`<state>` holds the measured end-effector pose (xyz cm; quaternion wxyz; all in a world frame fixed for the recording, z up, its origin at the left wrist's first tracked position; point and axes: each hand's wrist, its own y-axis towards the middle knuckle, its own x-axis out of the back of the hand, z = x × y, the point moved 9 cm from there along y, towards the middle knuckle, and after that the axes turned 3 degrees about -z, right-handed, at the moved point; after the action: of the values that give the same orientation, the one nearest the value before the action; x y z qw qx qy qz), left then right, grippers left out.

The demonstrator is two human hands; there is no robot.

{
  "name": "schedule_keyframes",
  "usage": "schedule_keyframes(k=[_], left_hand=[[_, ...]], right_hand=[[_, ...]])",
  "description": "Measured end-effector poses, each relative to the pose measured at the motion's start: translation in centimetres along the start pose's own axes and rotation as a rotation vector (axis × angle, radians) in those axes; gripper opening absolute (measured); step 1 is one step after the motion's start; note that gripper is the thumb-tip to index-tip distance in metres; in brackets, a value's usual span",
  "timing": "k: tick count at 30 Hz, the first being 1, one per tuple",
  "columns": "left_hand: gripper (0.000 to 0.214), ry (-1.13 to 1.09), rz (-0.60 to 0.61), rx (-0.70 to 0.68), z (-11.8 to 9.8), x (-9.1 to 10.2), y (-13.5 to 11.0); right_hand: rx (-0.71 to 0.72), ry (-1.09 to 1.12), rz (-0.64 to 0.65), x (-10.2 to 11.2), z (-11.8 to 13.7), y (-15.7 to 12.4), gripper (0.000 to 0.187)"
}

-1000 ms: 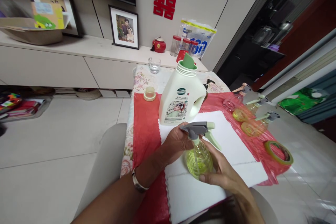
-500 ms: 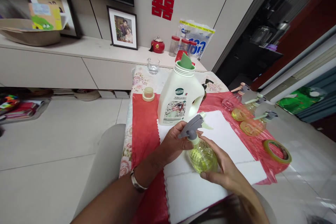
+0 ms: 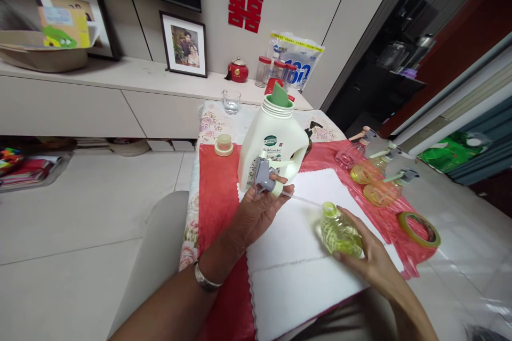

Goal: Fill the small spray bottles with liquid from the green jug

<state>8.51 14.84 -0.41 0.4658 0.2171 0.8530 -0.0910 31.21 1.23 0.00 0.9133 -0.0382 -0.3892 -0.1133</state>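
My left hand (image 3: 256, 213) grips a grey trigger spray head (image 3: 264, 177) with a pale green collar. Its thin clear dip tube points right, toward the mouth of a small yellow-green bottle (image 3: 340, 234). Around that bottle my right hand (image 3: 370, 256) is closed, holding it slightly tilted over the white cloth (image 3: 304, 287). The bottle's neck is uncapped, and liquid shows inside. Behind my left hand stands a large white detergent jug (image 3: 272, 133), its lid off and a green spout showing. A pale cap (image 3: 224, 145) lies to the jug's left.
Several spray bottles (image 3: 382, 192) stand on the red plastic sheet at the right, near a roll of tape (image 3: 419, 229). A glass mug (image 3: 231, 101) is at the table's far edge. A dark pump bottle (image 3: 310, 136) stands behind the jug.
The spray head has come off the bottle, its tube drawn out. My left hand has moved it left and up, while my right hand has shifted the bottle to the right.
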Motion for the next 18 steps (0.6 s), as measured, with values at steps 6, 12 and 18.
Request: schedule_keyframes(k=[6, 12, 18], left_hand=[[0.041, -0.091, 0.003, 0.047, 0.3, -0.3, -0.1], [0.042, -0.029, -0.019, 0.176, 3.3, -0.6, -0.4], [0.045, 0.046, -0.029, 0.253, 5.3, 0.0, -0.6]], right_hand=[[-0.190, 0.139, -0.247, 4.1, -4.5, 0.0, 0.104], [-0.088, 0.038, -0.384, 7.4, -0.3, 2.5, 0.104], [0.128, -0.049, -0.369, 8.9, 8.8, 7.7, 0.098]])
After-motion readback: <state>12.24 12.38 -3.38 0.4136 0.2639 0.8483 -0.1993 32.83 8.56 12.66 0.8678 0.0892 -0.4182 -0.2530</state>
